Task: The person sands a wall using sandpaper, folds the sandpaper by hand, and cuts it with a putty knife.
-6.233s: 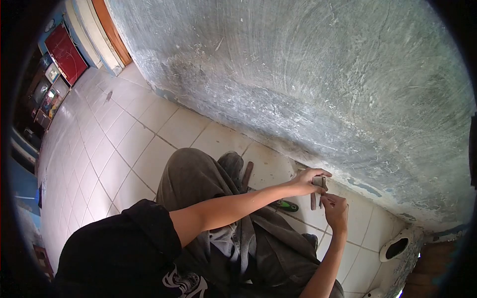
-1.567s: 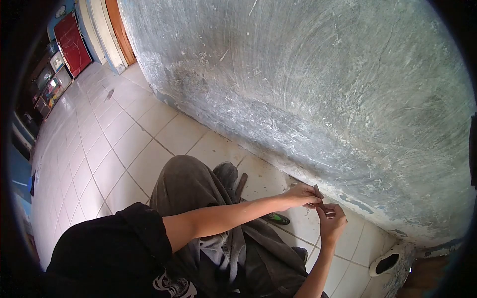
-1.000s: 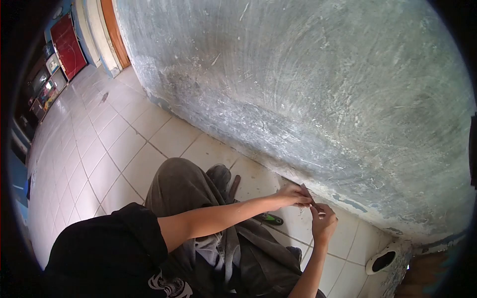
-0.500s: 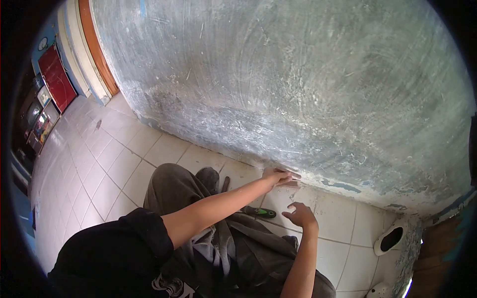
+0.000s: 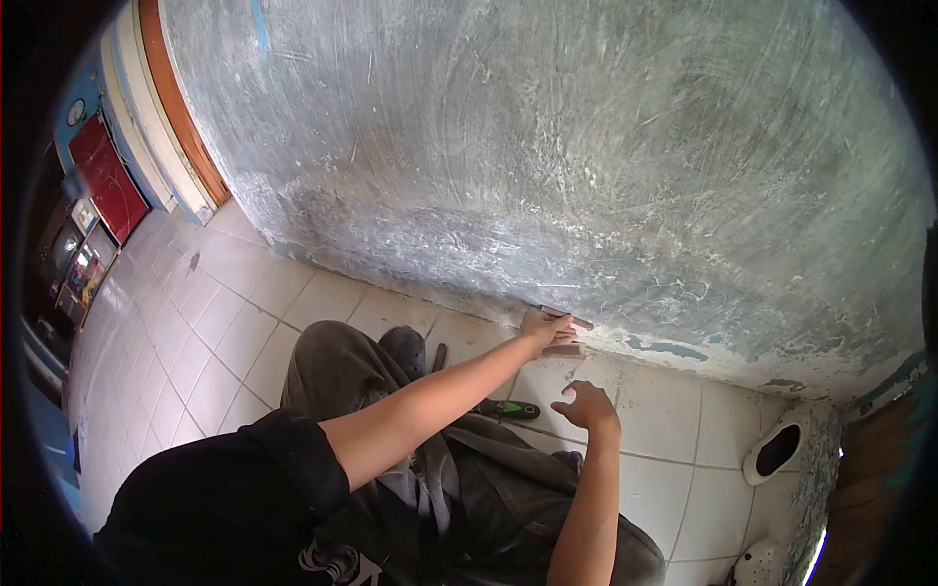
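While a person in a black shirt (image 5: 215, 498) is sitting low on the white-tiled floor (image 5: 645, 498), the left hand (image 5: 545, 332) is resting at the foot of the grey wall (image 5: 489, 146), across from where I am standing. Its fingers are closing round a reddish-brown strip (image 5: 580, 321), whose free end is projecting past them along the wall's base. A brown block (image 5: 564, 350) is lying just below those fingers, near the wall; whether they are touching it, I cannot tell. The right hand (image 5: 590, 404) is hanging well apart from the wall, above the tiles; its fingers are curving loosely, the thumb is standing away from them, and they are gripping nothing that I can see. Between the right hand and the dark trousers (image 5: 337, 376), a green-and-black handle (image 5: 513, 410) is lying on the floor. A second brown strip (image 5: 440, 356) is lying beside the person's foot (image 5: 404, 350). Toward the far corner, a pale shoe (image 5: 772, 455) is leaning near the wall's edge, while a red door panel (image 5: 107, 181) is standing at the opposite end of the room.
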Available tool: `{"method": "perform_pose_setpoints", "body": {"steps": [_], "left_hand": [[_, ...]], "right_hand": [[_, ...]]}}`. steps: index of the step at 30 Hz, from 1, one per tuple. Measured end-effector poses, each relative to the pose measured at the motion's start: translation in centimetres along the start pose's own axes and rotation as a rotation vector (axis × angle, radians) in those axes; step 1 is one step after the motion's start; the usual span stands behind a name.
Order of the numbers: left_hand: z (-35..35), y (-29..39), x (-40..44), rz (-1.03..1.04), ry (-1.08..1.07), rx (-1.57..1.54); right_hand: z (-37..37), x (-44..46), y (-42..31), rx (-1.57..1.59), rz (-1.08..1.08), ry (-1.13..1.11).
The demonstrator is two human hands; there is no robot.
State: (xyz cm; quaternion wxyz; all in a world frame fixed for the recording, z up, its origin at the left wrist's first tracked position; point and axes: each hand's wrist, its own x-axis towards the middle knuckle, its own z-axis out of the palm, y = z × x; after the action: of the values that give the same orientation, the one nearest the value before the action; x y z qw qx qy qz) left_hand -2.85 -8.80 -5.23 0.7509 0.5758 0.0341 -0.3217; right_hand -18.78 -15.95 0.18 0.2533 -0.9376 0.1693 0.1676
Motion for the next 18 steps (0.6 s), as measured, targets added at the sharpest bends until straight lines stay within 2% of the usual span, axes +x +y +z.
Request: {"method": "perform_pose_setpoints", "body": {"steps": [4,6,16,18], "left_hand": [[0.2,0.6,-0.4,-0.004,-0.026,0.054],[0.3,0.5,-0.7,0.023,-0.029,0.043],[0.6,-0.6,-0.1,0.079,-0.013,0.001],[1.0,-0.5,-0.4,0.063,0.007,-0.027]], "right_hand": [[-0.1,0.0,-0.1,-0.009,0.007,0.011],[-0.3,0.1,-0.1,0.027,0.031,-0.074],[-0.1,0.2,-0.3,0.034,0.030,-0.069],[0.3,0.2,-0.2,-0.034,-0.004,-0.002]]}}
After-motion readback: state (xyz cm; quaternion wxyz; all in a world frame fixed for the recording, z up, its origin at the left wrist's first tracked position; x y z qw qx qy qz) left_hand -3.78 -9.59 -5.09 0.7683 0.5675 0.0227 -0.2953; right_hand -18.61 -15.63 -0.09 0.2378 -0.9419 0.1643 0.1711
